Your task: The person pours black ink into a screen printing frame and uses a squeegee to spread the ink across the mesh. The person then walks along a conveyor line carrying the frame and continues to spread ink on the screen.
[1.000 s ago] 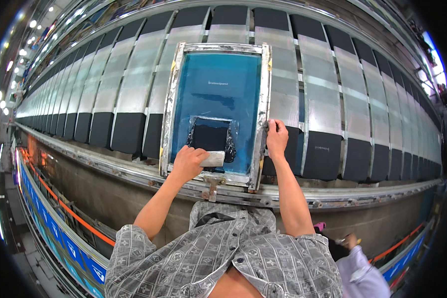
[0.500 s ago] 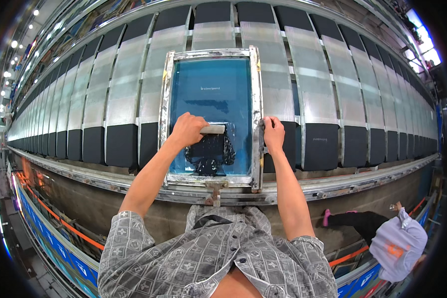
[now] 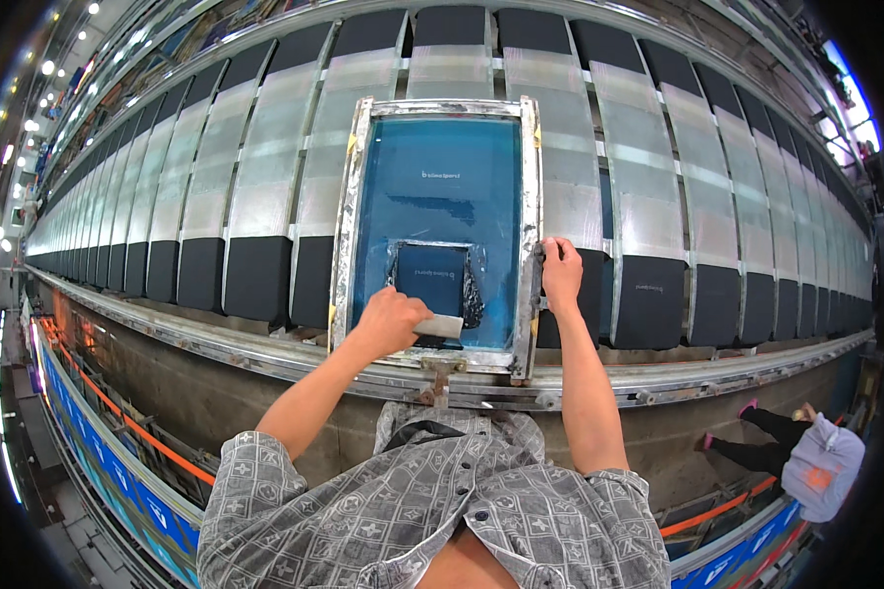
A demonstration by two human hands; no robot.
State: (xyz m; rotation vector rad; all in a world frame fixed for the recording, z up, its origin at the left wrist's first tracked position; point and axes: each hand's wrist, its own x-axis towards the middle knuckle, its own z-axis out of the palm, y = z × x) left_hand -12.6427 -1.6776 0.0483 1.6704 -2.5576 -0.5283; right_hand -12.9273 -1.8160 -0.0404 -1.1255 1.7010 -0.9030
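Note:
A screen printing frame (image 3: 531, 206) with metal edges and blue mesh (image 3: 442, 147) lies over the row of pallets in front of me. My left hand (image 3: 391, 322) grips a squeegee (image 3: 440, 326) low on the mesh, near the frame's near edge. Above the squeegee, a wiped rectangle shows a small pale print, with dark ink (image 3: 474, 294) left along its sides. My right hand (image 3: 561, 273) has its fingers closed on the frame's right edge, by a small dark fitting.
Long pallets (image 3: 256, 157) with black fabric pieces (image 3: 256, 280) at their ends stretch both ways. A metal rail (image 3: 658, 378) runs along the near side. Behind me at the right, a person (image 3: 823, 466) in a light top stands near an orange bar (image 3: 719, 514).
My left hand has drawn the squeegee toward me down the mesh, wiping ink off the rectangle. The frame sits further right in view. The person has shifted right.

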